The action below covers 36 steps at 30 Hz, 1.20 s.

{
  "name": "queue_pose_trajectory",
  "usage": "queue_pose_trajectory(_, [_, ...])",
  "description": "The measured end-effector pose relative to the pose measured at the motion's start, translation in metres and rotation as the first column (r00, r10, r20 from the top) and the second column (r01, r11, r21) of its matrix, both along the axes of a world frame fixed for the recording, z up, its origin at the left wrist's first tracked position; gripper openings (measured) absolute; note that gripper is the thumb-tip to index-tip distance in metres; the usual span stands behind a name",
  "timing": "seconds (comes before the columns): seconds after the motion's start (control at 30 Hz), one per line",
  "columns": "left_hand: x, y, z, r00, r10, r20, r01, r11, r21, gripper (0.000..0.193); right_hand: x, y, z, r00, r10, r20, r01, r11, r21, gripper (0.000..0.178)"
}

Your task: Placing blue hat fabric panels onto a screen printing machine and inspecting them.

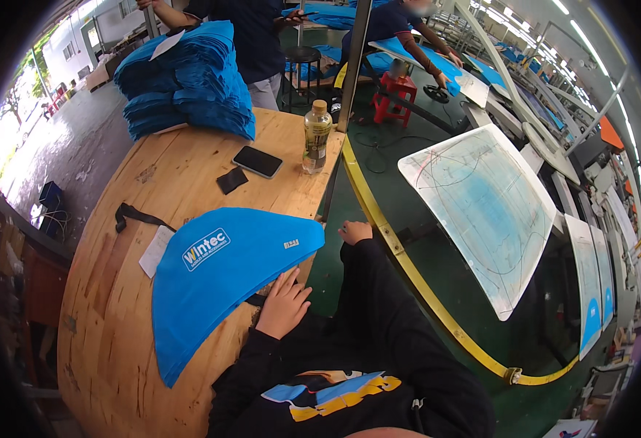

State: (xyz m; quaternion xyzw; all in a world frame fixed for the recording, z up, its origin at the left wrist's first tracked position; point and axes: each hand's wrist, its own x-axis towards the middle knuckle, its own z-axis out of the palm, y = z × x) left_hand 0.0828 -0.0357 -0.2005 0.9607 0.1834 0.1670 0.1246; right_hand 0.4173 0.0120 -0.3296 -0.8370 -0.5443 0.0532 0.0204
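Observation:
A stack of blue cut fabric panels [225, 270] with curved edges lies on the wooden table [109, 314]. The top panel carries a white printed logo and a small pale mark near its right tip. My left hand [284, 303] rests flat at the near edge of the stack, fingers stretched out and fingertips touching the fabric's edge. Beyond the table's right edge is my right hand [355, 232], near the right tip of the panels but apart from them. Its fingers are curled in, and nothing shows in them.
A tall pile of folded blue fabric [189, 80], a phone [258, 161], a dark cloth patch [231, 181] and a bottle [317, 139] stand farther back. A black strap [141, 214] and paper slip [156, 252] lie left. Right are a yellow curved rail [437, 314] and printing boards [488, 212]. Two people work behind.

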Motion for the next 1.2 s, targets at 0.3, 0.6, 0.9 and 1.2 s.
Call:
queue_pose_trajectory(0.3, [0.0026,0.0004,0.0007,1.0,-0.006,-0.001,0.006,1.0,0.001,0.029,0.0044,-0.0012,-0.004,1.0,-0.008,-0.009,0.009,1.0,0.025,0.032])
queue_pose_trajectory(0.6, [0.0018,-0.001,0.0023,1.0,-0.01,0.025,0.011,1.0,-0.027,0.028,0.0031,-0.002,-0.0045,1.0,-0.024,0.0,0.024,0.999,0.025,0.031])
queue_pose_trajectory(0.9, [-0.0003,0.0,0.0003,1.0,0.002,0.009,-0.002,1.0,-0.017,0.029,-0.0031,-0.0016,0.0004,1.0,-0.01,0.016,0.01,0.999,0.037,0.032])
queue_pose_trajectory(1.2, [0.0006,0.0003,0.0033,1.0,-0.005,0.002,0.006,1.0,-0.018,0.03,-0.003,-0.0018,0.0011,1.0,-0.009,0.02,0.008,0.999,0.054,0.031])
